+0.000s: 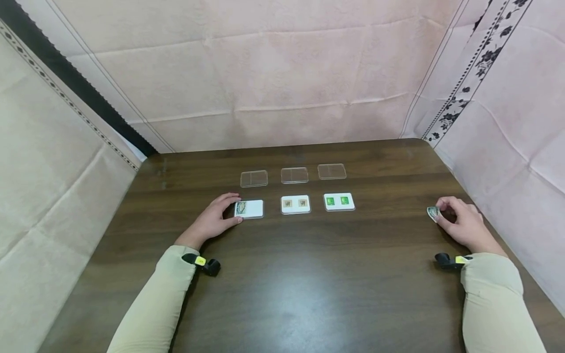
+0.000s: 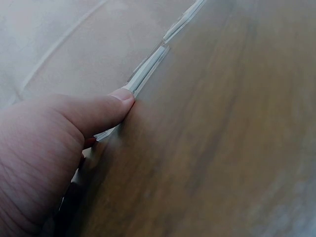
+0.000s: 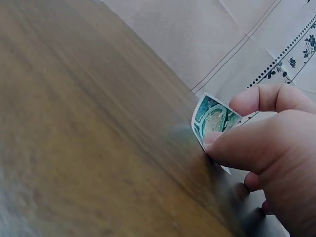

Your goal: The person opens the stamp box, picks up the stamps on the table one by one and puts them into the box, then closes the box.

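Pale green sleeves [image 1: 147,301] come nearest the camera, over the wooden table [image 1: 309,304], each with a black wrist device [image 1: 211,267] at its cuff. Near the table's right edge, the right hand [image 1: 465,223] pinches a teal stamp [image 3: 217,114] between thumb and forefinger; the right wrist view shows it bent and tilted, with a perforated edge. Whether it touches the wood, I cannot tell. Well to the left, the left hand [image 1: 215,219] holds the left card [image 1: 253,209] by its left end, thumb at the near left corner and fingers at the far left corner, spread about as wide as the card's short side. One greenish stamp [image 1: 240,208] lies on the left half of this card; the right half is plain white. To its right, in a row along the table's far edge, lie a middle card [image 1: 295,210] with two brownish stamps [image 1: 288,203] and a right-hand card [image 1: 339,208] with two bright green stamps [image 1: 330,201]. Nearer the far edge, three clear plastic rectangles [image 1: 294,175] lie apart from one another, roughly one behind each card. Past that edge hangs pale cloth [image 1: 282,73]; a black floral band [image 1: 487,59] runs down to the table's far right corner.
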Action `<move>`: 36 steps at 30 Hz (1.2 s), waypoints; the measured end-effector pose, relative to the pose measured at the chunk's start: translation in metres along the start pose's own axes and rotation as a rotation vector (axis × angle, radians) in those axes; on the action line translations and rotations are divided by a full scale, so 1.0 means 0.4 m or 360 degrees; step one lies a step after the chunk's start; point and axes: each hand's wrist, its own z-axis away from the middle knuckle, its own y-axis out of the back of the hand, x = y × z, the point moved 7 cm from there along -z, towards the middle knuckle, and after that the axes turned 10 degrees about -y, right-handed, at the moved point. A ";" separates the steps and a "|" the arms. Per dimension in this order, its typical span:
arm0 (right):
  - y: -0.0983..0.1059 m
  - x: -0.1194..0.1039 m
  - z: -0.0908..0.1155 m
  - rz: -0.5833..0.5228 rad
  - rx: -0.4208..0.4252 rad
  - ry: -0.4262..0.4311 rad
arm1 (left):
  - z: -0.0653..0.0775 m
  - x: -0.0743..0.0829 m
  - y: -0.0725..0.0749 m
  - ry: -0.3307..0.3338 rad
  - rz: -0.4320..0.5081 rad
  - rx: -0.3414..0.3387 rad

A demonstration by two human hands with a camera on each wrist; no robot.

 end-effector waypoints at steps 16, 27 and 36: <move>-0.007 0.000 0.003 0.0052 0.0055 -0.0009 | 0.000 -0.010 -0.004 -0.0025 -0.0008 0.0006; 0.004 -0.007 0.010 0.0004 0.0136 -0.0263 | -0.001 -0.011 -0.006 -0.0024 0.0000 0.0001; -0.008 -0.042 -0.002 -0.0275 0.0277 -0.0359 | 0.000 -0.006 -0.004 -0.0026 0.0015 0.0012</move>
